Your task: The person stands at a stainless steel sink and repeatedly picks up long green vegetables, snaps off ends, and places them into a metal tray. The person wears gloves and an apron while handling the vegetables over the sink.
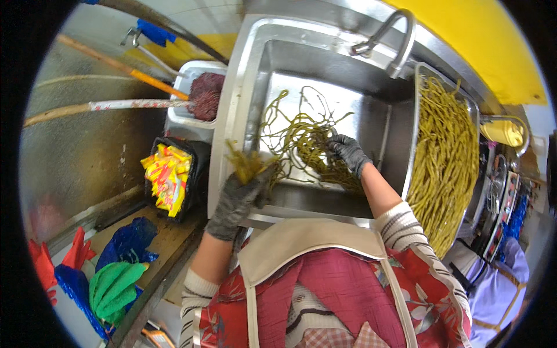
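Note:
My left hand [243, 191], in a dark grey glove, is closed around a bunch of yellow-green stalks [246, 164] at the near left rim of a stainless steel sink [235, 100]. Over the basin, my right hand [348, 152], gloved alike, has its fingers on a loose tangle of long thin green strands [307, 139] lying on the sink's bottom; whether it grips them is hard to tell. Against the right side of the sink stands a deep metal tray [411, 165] full of similar stalks [446, 165], laid mostly lengthwise.
A curved faucet [402, 43] rises at the sink's far right. On the left are a white bin [174, 115] with mop heads [206, 95], long poles [126, 104], and a black bin [200, 161] with yellow wrappers [169, 178]. Colored cloths [115, 287] lie lower left.

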`<move>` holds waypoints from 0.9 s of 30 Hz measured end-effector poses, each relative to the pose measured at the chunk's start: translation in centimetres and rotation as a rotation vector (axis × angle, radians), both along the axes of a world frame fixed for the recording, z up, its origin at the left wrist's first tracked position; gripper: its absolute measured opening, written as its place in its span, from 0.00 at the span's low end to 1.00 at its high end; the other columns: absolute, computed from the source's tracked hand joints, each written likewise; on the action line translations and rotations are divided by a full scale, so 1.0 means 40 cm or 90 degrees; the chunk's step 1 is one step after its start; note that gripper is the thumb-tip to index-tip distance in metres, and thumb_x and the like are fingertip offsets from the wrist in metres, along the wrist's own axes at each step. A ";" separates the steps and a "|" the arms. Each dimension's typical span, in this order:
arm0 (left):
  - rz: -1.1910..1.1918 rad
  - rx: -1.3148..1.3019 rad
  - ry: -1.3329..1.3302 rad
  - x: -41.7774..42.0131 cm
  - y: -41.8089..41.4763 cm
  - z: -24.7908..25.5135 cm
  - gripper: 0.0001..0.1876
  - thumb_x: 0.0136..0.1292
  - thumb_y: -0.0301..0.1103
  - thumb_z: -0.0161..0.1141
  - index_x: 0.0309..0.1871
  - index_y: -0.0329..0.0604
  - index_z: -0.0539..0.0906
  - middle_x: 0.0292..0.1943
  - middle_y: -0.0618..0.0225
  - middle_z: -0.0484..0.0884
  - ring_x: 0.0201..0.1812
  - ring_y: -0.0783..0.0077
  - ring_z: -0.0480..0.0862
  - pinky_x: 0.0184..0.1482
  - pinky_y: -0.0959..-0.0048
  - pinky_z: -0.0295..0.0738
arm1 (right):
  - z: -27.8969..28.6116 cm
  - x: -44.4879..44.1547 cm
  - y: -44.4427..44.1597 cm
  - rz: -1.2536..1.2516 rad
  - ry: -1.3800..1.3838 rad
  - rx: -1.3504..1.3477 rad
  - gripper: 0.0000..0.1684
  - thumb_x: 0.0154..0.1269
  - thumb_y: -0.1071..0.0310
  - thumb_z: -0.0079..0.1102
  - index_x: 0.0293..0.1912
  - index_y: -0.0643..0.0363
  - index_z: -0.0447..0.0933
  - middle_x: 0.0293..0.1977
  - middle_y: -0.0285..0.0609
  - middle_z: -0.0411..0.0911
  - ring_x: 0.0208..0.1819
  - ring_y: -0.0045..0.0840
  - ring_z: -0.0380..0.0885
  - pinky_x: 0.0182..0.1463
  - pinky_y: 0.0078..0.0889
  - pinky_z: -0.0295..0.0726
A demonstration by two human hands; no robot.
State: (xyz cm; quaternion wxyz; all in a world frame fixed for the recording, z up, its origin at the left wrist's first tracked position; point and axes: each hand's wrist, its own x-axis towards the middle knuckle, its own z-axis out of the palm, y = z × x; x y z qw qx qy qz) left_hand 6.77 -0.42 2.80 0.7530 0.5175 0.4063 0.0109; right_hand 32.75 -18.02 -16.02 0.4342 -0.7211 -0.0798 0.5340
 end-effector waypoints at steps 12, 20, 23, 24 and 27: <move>-0.241 0.393 0.154 0.037 -0.066 -0.238 0.22 0.51 0.43 0.63 0.45 0.36 0.78 0.40 0.43 0.79 0.44 0.45 0.79 0.45 0.54 0.73 | 0.452 -0.194 0.207 0.593 -0.486 0.146 0.22 0.61 0.50 0.55 0.36 0.62 0.75 0.28 0.53 0.76 0.32 0.44 0.76 0.38 0.40 0.75; -0.125 0.110 0.031 0.055 -0.063 -0.183 0.13 0.58 0.39 0.61 0.35 0.37 0.78 0.24 0.65 0.79 0.24 0.73 0.80 0.28 0.73 0.75 | 0.392 -0.168 0.164 0.332 -0.192 0.283 0.14 0.63 0.58 0.58 0.38 0.61 0.75 0.26 0.39 0.76 0.28 0.22 0.76 0.34 0.27 0.75; -0.055 0.008 0.021 0.092 -0.060 -0.104 0.12 0.62 0.41 0.59 0.35 0.41 0.77 0.21 0.72 0.76 0.22 0.80 0.76 0.24 0.78 0.72 | 0.364 -0.109 0.141 0.181 -0.150 0.254 0.12 0.63 0.63 0.58 0.43 0.59 0.74 0.28 0.33 0.75 0.29 0.13 0.72 0.34 0.16 0.73; -0.053 -0.012 0.014 0.094 -0.056 -0.099 0.13 0.62 0.42 0.60 0.36 0.41 0.77 0.21 0.72 0.77 0.22 0.80 0.76 0.24 0.79 0.72 | 0.365 -0.087 0.134 0.149 -0.108 0.242 0.14 0.63 0.62 0.59 0.43 0.61 0.75 0.32 0.37 0.76 0.33 0.18 0.74 0.39 0.20 0.74; -0.068 -0.036 0.001 0.090 -0.047 -0.115 0.13 0.62 0.42 0.60 0.37 0.40 0.76 0.23 0.72 0.78 0.22 0.80 0.76 0.24 0.79 0.72 | 0.393 -0.066 0.144 0.205 -0.138 0.280 0.19 0.59 0.58 0.62 0.45 0.60 0.76 0.42 0.44 0.77 0.45 0.28 0.75 0.51 0.29 0.73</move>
